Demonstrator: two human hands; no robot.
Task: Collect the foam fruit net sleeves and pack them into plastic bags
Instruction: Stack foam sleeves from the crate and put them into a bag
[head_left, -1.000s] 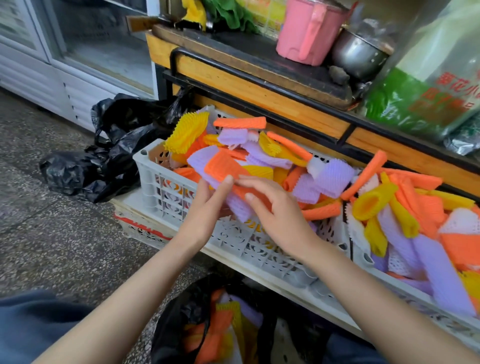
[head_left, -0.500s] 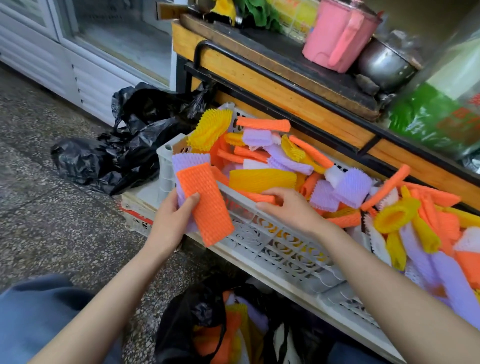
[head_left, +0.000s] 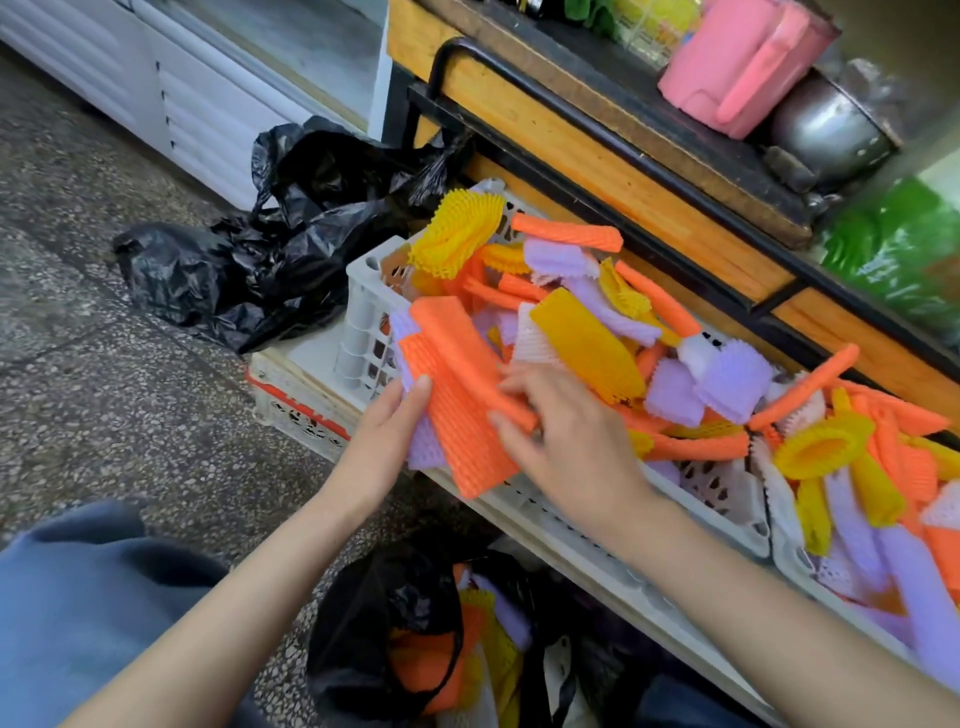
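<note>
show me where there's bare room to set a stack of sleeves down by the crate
The bare floor left of the white crate, in front of the crumpled black bags, is free. A narrow ledge also shows bare between those bags and the crate. The crate is heaped with sleeves, and the open bag below it already holds some.

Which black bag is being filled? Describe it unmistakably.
Find the white crate of foam sleeves. Below its near edge sits an open black plastic bag. Unlike the crumpled black bags left of the crate, it holds orange and yellow sleeves.
</note>
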